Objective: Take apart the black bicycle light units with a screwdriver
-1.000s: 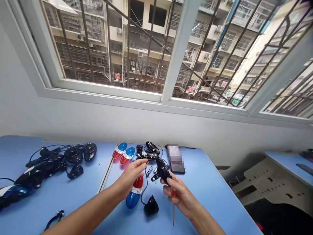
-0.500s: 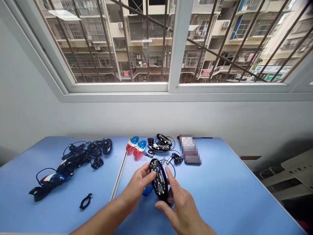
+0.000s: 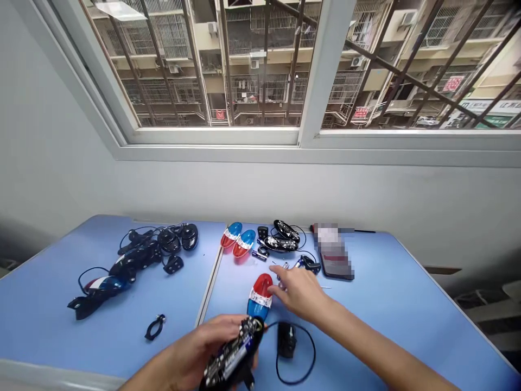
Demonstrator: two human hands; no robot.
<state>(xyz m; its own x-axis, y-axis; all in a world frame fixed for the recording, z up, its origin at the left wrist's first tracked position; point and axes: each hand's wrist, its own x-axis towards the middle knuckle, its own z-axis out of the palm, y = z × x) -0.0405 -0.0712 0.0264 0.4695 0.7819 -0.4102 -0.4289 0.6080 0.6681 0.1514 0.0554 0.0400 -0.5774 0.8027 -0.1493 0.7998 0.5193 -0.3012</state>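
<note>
My left hand [image 3: 203, 350] grips a black oval base with an exposed circuit board [image 3: 233, 358], low at the near table edge. A black wire [image 3: 299, 358] loops from it to a small black block [image 3: 286, 339]. My right hand [image 3: 299, 290] reaches forward, fingers bent, its tips beside a red, white and blue lens cover [image 3: 259, 296] and small loose parts [image 3: 285, 267]. Whether it holds anything is hidden.
Two more red and blue covers [image 3: 238, 240] and black bases [image 3: 283, 238] lie farther back, beside a phone [image 3: 336, 258]. A heap of black horns and wired lights [image 3: 134, 258] sits on the left blue table [image 3: 49, 315]. A black clip [image 3: 155, 327] lies apart.
My left hand has drawn the black base down toward me and holds it alone. My right hand let go and reached forward to the loose parts. The view shifted.
</note>
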